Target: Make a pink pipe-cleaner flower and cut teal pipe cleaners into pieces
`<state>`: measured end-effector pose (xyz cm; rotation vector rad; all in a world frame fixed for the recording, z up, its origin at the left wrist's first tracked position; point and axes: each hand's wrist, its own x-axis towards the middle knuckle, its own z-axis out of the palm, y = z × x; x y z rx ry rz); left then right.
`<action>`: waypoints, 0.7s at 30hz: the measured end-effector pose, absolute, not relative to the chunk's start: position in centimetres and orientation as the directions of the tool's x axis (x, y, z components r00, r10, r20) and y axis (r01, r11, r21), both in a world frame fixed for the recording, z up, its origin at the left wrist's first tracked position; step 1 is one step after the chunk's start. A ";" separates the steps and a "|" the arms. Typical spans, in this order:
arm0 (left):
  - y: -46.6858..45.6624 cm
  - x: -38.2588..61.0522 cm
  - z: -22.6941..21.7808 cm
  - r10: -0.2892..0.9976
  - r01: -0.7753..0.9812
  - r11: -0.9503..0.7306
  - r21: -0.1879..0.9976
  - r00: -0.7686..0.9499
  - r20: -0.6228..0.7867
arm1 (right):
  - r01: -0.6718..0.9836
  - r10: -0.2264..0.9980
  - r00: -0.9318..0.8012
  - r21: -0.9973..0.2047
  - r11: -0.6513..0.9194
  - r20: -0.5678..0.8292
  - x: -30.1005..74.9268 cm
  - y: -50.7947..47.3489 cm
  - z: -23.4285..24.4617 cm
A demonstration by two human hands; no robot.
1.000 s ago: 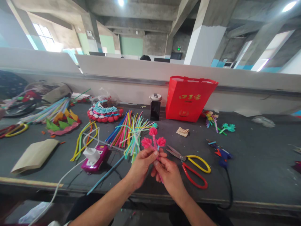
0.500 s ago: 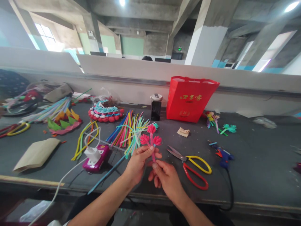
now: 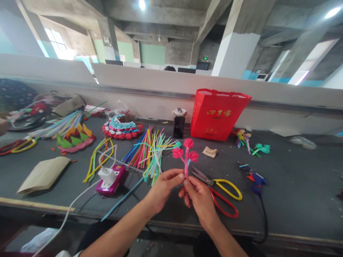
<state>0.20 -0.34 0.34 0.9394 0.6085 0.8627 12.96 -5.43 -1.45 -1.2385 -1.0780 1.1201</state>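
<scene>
just left of the scissors' (image 3: 210, 181) tips, the pink flower (image 3: 187, 160) stood nearly upright, blooms above your grip; your left hand (image 3: 167, 184) and right hand (image 3: 198, 193) pinched its stem, the left nearer the blooms.

Illumination moderate overall. Tall pale-paned window (image 3: 55, 38), upper left: overexposed, glare spilling past frame. Round white ceiling lamp (image 3: 142, 4), top centre: burnt out, haloed. Oblong white ceiling lamp (image 3: 333, 13), upper right: likewise clipped. Matte black tabletop (image 3: 297, 189): dim; soft shadow beside glossy purple power strip (image 3: 119, 178). Floor (image 3: 159, 246) beneath: deep shade. Pink three-headed fuzzy flower (image 3: 187, 160): legible, fine detail soft. Extreme left and right edges: blurred, stretched. Grey-and-white concrete pillar (image 3: 233, 51), right of centre: leaning under wide-angle distortion.
</scene>
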 end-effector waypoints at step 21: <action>0.4 -0.3 1.8 0.945 -0.459 0.287 0.841 0.278 -0.170 | -0.080 0.996 0.081 -0.996 0.046 0.039 10.2 -6.2 -1.7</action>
